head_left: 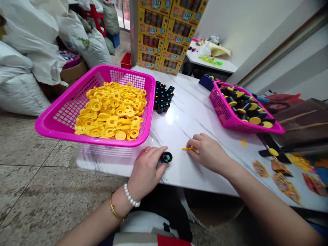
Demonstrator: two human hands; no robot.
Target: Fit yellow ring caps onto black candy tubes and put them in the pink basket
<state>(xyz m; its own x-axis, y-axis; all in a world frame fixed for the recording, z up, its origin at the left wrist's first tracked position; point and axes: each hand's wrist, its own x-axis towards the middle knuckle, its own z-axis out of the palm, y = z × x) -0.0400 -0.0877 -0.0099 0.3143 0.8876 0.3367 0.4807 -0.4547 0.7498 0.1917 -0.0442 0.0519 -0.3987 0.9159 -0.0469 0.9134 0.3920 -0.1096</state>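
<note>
My left hand (150,167) is closed around a small black cup (167,157), its open end facing up with blue and other coloured bits inside. A thin yellow plastic cap (189,148) is pinched in my right hand (206,152), just above the white table and to the right of the cup. Beyond my left hand stands a pink basket (148,130) heaped with yellow plastic caps (110,112). Right of that basket, a cluster of black cups (162,97) stands upright with coloured bits in them.
At the right, another pink basket (217,106) holds black cups with yellow caps. Yellow display boxes (164,34) are stacked at the table's far edge. Snack-like packets (285,186) and yellow pieces lie on the right. White sacks (17,78) stand on the floor at left.
</note>
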